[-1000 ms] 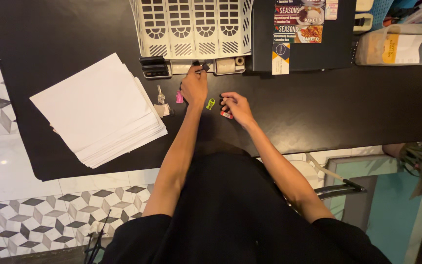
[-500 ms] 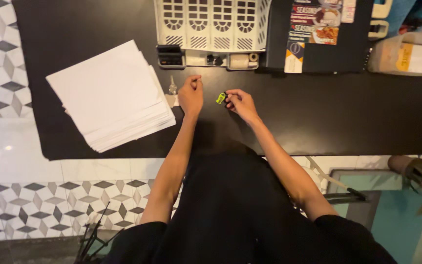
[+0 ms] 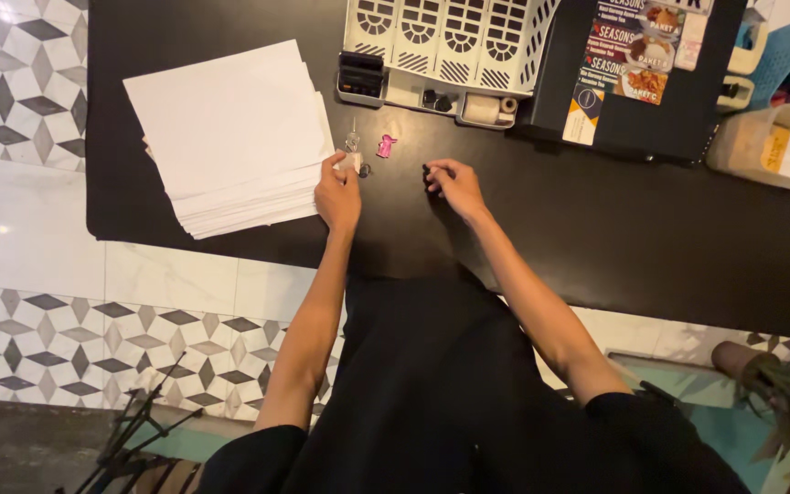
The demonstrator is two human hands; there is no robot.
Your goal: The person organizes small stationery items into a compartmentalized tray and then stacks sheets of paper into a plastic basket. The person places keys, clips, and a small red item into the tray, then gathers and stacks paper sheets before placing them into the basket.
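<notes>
The left hand [image 3: 337, 194] pinched a small white object [image 3: 349, 161], shape unclear, beside the white paper stack [image 3: 230, 137]; the right hand [image 3: 454, 186] curled over something hidden.

Your black tabletop [image 3: 596, 229] carries everything — a stack of white paper [image 3: 230, 137] just left of your left fingers [image 3: 336, 165], a small pink clip [image 3: 385, 145] just beyond them, and further ahead a white slotted desk organiser [image 3: 450, 41], with a black menu folder [image 3: 637, 82] beyond your right fingertips [image 3: 436, 171].
</notes>
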